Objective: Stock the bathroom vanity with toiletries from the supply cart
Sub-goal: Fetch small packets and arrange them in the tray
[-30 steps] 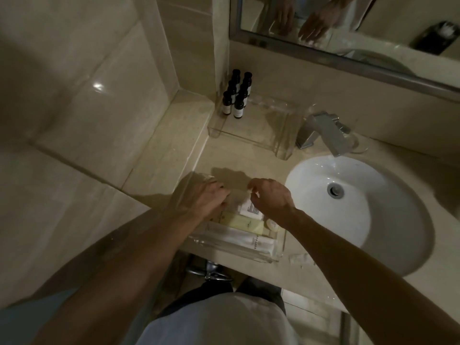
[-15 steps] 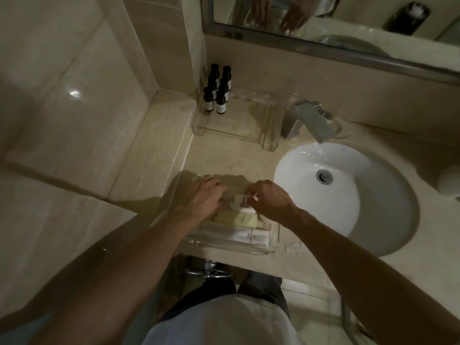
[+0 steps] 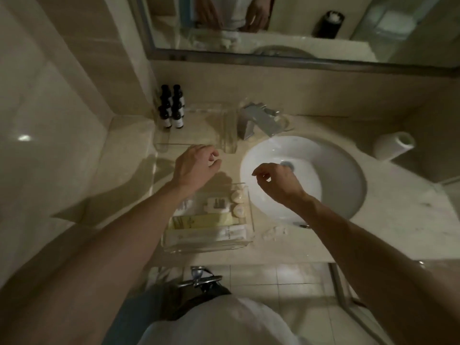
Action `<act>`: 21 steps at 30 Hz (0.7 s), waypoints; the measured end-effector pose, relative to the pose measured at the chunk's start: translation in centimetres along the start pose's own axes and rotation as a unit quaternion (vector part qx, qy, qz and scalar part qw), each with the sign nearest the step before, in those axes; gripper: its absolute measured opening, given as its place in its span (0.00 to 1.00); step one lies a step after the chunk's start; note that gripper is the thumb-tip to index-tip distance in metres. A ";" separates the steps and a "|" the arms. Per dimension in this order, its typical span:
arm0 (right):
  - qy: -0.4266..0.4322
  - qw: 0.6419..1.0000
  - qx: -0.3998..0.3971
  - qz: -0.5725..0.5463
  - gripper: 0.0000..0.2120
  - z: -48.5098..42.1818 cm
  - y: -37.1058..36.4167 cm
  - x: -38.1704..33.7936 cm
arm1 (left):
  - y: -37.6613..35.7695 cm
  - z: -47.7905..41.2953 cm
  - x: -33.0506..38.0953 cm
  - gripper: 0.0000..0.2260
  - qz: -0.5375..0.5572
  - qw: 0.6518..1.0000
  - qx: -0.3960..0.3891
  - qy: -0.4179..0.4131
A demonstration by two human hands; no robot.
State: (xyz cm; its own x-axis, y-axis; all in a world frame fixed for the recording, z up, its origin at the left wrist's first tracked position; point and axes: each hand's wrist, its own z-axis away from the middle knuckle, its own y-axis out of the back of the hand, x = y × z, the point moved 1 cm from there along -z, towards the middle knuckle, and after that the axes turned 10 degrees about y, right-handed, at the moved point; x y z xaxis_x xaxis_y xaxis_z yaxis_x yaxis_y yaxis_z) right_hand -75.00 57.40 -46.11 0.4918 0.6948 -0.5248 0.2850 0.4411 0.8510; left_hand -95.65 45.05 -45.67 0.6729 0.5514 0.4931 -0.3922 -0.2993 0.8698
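The little dark bottles [image 3: 171, 113] stand in two rows at the back left of the far clear tray [image 3: 161, 145]. Each one has a white label, but the words are too small to read. The near clear tray [image 3: 251, 215] sits at the front edge of the counter [image 3: 373, 220], just beside the sink [image 3: 336, 190]. In it lie long white packets [image 3: 206, 235], a yellow box [image 3: 196, 221], a small white packet [image 3: 216, 204] with dark print (too blurry to read) and two round soaps [image 3: 238, 195].

The left hand [image 3: 196, 165] hangs over the counter between the two trays. Its fingers are softly bent and it holds nothing. The right hand [image 3: 276, 181] hangs over the near left side of the sink. Its fingers are loosely bent too, with the thumb and first finger close together, but nothing shows between them. Neither hand touches a tray.
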 end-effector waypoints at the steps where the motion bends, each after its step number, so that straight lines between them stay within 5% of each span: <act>1: -0.009 1.000 0.013 0.004 0.12 0.9 1.0 0.4 | 0.0 -0.1 1.2 0.09 -0.001 1.000 -0.004 -0.014; 11: -0.101 0.970 0.215 0.046 0.12 16.4 10.6 5.0 | -1.7 4.2 18.7 0.21 -0.031 0.978 -0.039 -0.205; 21: -0.239 0.906 0.336 0.092 0.23 44.2 16.2 7.5 | -5.1 24.3 38.3 0.27 0.020 0.924 -0.066 -0.377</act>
State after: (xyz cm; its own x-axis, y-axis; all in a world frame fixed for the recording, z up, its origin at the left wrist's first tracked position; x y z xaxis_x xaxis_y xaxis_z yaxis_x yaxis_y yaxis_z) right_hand -30.33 44.65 -35.44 0.8360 0.3257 -0.4416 0.5203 -0.2149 0.8265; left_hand -52.60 48.78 -30.89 0.8826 -0.1709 0.4379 -0.4651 -0.1827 0.8662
